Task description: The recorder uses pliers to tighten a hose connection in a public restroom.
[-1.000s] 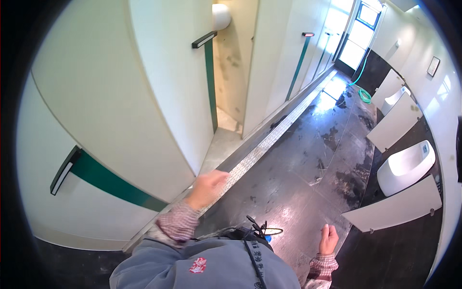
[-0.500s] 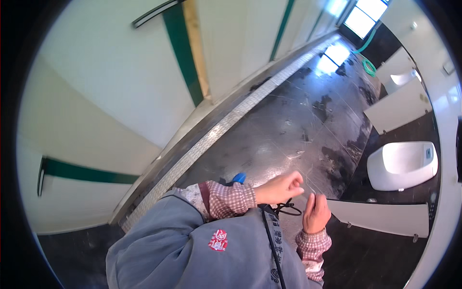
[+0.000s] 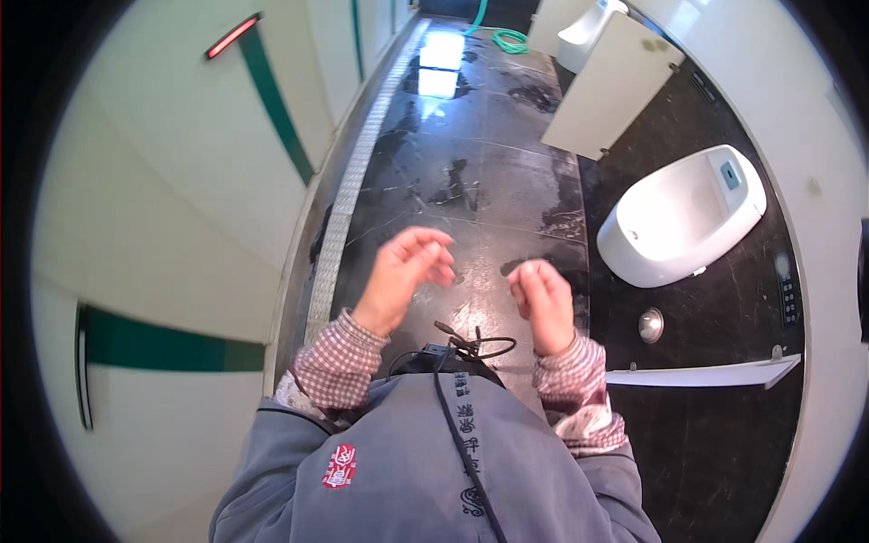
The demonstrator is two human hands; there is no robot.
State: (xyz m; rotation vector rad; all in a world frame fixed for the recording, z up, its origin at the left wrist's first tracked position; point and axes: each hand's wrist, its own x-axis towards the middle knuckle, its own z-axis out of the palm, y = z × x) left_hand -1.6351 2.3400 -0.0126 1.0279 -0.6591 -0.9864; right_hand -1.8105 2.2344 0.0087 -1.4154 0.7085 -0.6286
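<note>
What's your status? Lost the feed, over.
Left hand and right hand raised, empty, apart. Black cable at chest, untouched. Wet dark floor ahead, urinal right.

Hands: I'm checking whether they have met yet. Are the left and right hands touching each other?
Apart. The head view shows dark wet floor between the left hand and the right hand, both empty.

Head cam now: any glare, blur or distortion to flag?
Head view: window glare on the wet black floor; fisheye bends the stall doors and urinal near the rim, corners vignetted black; left hand and right hand slightly motion-soft.
</note>
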